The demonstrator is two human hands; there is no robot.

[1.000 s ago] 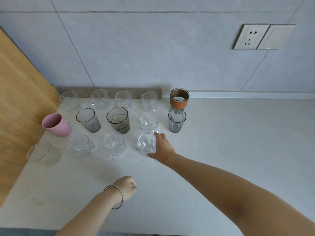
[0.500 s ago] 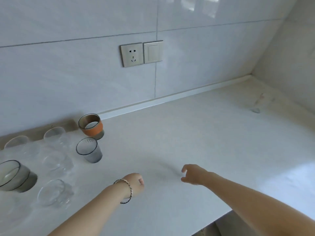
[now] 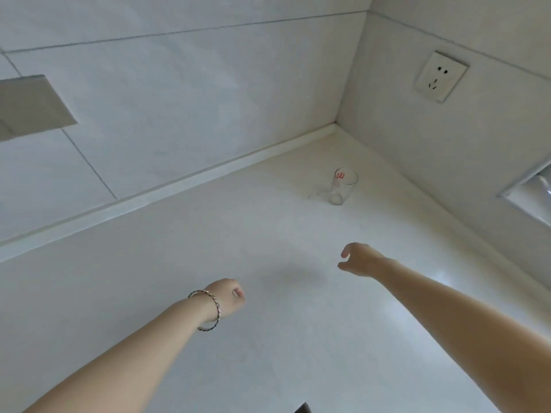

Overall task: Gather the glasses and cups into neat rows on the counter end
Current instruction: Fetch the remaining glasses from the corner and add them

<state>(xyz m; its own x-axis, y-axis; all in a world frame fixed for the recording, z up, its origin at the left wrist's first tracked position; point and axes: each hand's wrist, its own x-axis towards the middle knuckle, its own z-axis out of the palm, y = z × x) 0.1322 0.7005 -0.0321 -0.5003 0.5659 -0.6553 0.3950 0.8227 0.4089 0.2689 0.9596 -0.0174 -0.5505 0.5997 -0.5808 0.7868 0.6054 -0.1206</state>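
Note:
A single clear glass with red print near its rim stands upright on the white counter, close to the far right corner. My right hand hovers over the counter short of that glass, fingers loosely curled and holding nothing. My left hand, with a bracelet on its wrist, is curled into a fist over the counter's middle and holds nothing. The rows of glasses and cups are out of view to the left.
Tiled walls meet at the corner behind the glass. A socket sits on the right wall, a switch plate on the back wall at left. A recessed sink edge shows at far right.
The view has swung right, away from the rows of glasses. My right hand let go of a clear glass there and has moved toward the lone glass in the corner. The left fist barely moved.

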